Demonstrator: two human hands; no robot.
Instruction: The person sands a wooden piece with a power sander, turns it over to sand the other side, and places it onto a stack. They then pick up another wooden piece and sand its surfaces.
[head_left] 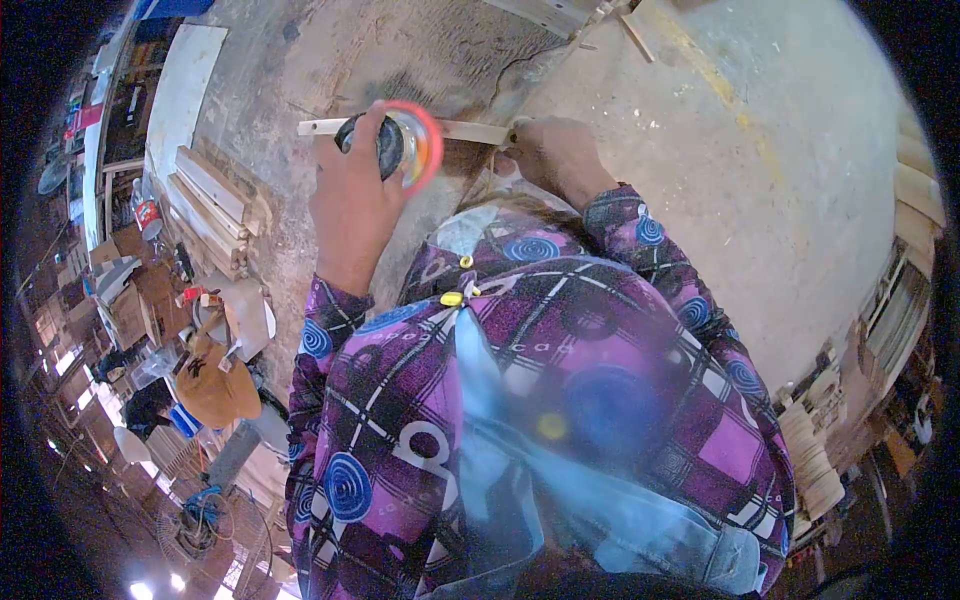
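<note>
- Here's the key line: a narrow wooden strip [478, 132] lies crosswise ahead of the body, its long axis running left to right, spanning the gap between the two hands.
- Left hand [355, 205] is curled firmly over a black round tool [391, 150], fingers bent around the body, no daylight in that grip that I can see.
- Look at the tool's red-orange disc [432, 140], a streaky ring facing right; that blur suggests it's turning. It overlaps the middle of the strip from this view, though whether it actually touches the wood, I cannot tell.
- Over to the right hand [560, 155]: closed down, thumb and fingers pinching the strip's right end. The far left end pokes out beyond the tool, a small dark hole showing in it.
- So which is nearer? Right hand is on the wood itself; left hand meets it only by way of the tool, and from there the strip stretches off to both sides.
- Below, a dusty, scuffed grey floor [270, 75], by the look of it, with a broad pale panel [740, 200] spreading out to the right.
- Around the room: stacked timber [210, 205] sits left, a bottle [148, 218] just beside it, a fan [195, 525] down at lower left, and more pale wooden pieces [812, 455] at lower right.
</note>
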